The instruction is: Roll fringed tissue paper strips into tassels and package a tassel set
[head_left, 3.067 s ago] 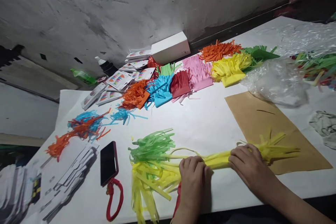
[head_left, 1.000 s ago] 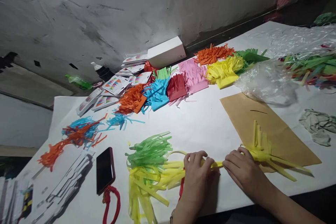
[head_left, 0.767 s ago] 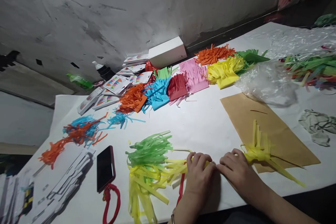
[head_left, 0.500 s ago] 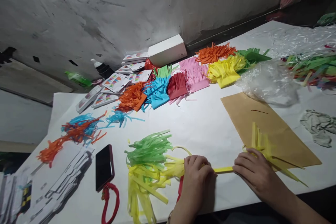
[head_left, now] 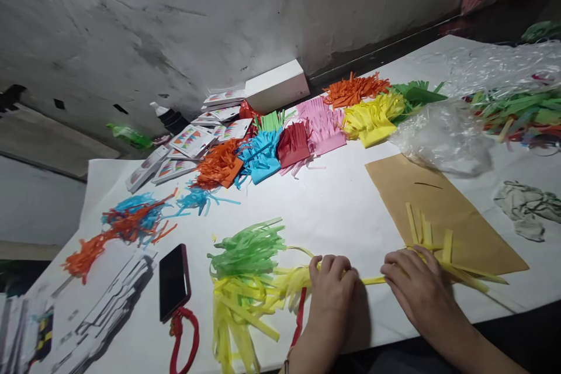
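A scuffed grey wall (head_left: pixel 175 17) rises behind the white table (head_left: pixel 324 204) where I work, and I place everything by the brown sheet (head_left: pixel 429 198) on my right. The yellow strip (head_left: pixel 373 280) in my grip runs from left of the brown sheet to its near part, where the fringed end fans out over it. My right hand (head_left: pixel 414 274) is by the sheet's left edge, fingers curled over the strip; my left hand (head_left: pixel 332 286) is farther left of the sheet, its fingers bent down on the strip too, though both pinches are hidden underneath. Between my hands the paper is a narrow band, so I judge its middle partly gathered, with the fanned end loose. Well left of the brown sheet lie a green bunch (head_left: pixel 252 248) and yellow fringe (head_left: pixel 241 312); I can't tell whether that fringe belongs to my strip. Beyond the sheet and leftward, the blue piece (head_left: pixel 265 160), dark red piece (head_left: pixel 294 146) and pink piece (head_left: pixel 326 128) have flat, ungathered bases, so they look unworked.
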### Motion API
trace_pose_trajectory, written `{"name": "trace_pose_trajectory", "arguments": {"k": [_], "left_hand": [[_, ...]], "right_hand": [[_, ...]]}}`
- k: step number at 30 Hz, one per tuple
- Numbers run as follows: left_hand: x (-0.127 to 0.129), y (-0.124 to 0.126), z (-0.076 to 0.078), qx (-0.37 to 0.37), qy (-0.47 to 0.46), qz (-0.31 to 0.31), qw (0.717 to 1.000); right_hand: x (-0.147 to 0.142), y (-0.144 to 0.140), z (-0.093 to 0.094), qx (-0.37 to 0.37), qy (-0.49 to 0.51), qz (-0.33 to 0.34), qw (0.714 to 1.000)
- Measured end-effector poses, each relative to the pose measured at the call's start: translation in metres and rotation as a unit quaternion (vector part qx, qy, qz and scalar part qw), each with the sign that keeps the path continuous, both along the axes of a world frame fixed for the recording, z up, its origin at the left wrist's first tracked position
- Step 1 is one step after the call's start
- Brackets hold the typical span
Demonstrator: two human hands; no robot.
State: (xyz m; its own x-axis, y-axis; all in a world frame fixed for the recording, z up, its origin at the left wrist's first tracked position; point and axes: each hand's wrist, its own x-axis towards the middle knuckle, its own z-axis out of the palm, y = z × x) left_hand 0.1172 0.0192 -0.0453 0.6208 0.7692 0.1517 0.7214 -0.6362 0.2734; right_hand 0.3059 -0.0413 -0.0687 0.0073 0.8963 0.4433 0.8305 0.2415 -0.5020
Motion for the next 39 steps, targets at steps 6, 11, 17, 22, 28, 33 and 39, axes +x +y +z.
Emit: {"name": "trace_pose_trajectory", "arguments": {"k": [6,11,17,22,28,33,39], "left_hand": [[0.004,0.001,-0.008,0.039,0.020,-0.103,0.994],[0.005,0.007,-0.002,-0.041,-0.026,-0.073,0.996],[0.008,-0.004,0.041,-0.494,-0.309,0.051,0.811],[0.033,-0.012,0.057,-0.615,-0.474,0.100,0.622],[0.064,-0.011,0.039,-0.487,-0.545,0.094,0.676],[0.085,0.001,0.031,-0.458,-0.464,0.076,0.755],[0.119,0.022,0.044,-0.102,-0.335,-0.098,0.932]], "right_hand": [[-0.007,0.005,-0.007,0.037,-0.089,0.102,0.990],[-0.004,0.015,-0.002,0.066,-0.103,0.122,0.985],[0.018,0.005,0.042,0.128,-0.034,0.186,0.974],[0.024,0.000,0.071,0.122,0.090,0.163,0.975],[0.029,-0.007,0.059,0.127,0.227,0.112,0.959],[0.050,-0.007,0.047,0.191,0.160,0.049,0.967],[0.083,0.000,0.038,0.184,0.108,-0.022,0.977]]}}
